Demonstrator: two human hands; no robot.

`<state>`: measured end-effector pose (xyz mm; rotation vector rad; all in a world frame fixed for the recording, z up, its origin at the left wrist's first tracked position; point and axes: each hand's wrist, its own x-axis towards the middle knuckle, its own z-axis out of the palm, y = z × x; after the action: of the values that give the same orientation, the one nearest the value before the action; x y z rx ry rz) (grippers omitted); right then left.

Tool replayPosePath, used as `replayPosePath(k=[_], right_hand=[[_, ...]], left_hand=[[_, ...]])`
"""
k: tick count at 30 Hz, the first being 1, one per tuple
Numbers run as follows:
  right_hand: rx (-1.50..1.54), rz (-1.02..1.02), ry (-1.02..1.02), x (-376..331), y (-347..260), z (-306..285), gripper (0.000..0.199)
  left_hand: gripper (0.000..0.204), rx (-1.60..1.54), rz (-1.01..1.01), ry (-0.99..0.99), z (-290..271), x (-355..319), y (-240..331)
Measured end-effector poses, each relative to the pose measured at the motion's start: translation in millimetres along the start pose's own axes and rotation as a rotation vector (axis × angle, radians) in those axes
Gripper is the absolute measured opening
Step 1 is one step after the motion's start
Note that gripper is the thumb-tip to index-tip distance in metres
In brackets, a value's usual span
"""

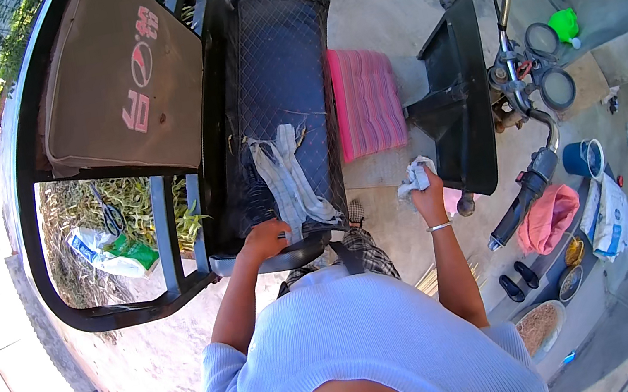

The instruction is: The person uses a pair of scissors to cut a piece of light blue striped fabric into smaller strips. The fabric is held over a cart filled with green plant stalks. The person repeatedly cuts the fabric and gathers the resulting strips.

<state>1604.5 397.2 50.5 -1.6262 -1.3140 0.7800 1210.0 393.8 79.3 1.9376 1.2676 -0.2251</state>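
My right hand (430,194) is closed on a crumpled whitish cloth (416,175), held beside the black front panel (458,99) of a three-wheeled vehicle. A silvery bangle circles that wrist. My left hand (265,241) curls over the black armrest (275,260) at the near end of the seat, its fingertips partly hidden. Across the dark quilted seat (278,64) lies a pale cloth strip (283,180) with long loose ends. One end comes close to my left fingers. A pink striped cushion (367,101) sits just right of the seat.
Chrome handlebars (507,44) with round mirrors stand at the right. Behind the brown backrest (125,78), the cargo bed holds cut green stalks (139,206), scissors (112,219) and a green-white bag (118,254). Slippers (519,281), a pink cloth (549,220) and a blue bucket (583,159) lie lower right.
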Motion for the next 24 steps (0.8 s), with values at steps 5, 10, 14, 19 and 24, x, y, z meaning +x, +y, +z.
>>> replayPosePath(k=[5, 10, 14, 19, 24], right_hand=[[0.2, -0.107, -0.177, 23.5, -86.4, 15.5, 0.023], [0.244, -0.303, -0.662, -7.0, -205.1, 32.0, 0.028], [0.597, -0.154, -1.252, -73.7, -285.4, 68.6, 0.027], [0.807, -0.182, -1.34, -158.9, -361.3, 133.0, 0.038], [0.75, 0.277, -1.605, -219.2, -364.3, 204.8, 0.026]], left_hand=[[0.04, -0.246, 0.016, 0.255, -41.1, -37.1, 50.3], [0.074, -0.646, 0.3, 0.552, -80.8, -99.3, 116.9], [0.116, -0.995, 0.602, 0.562, -64.3, -151.3, 123.0], [0.083, -1.285, 0.582, 0.427, 8.3, -224.7, 93.1], [0.026, -1.518, 0.216, 0.541, 84.7, -314.0, 53.4]])
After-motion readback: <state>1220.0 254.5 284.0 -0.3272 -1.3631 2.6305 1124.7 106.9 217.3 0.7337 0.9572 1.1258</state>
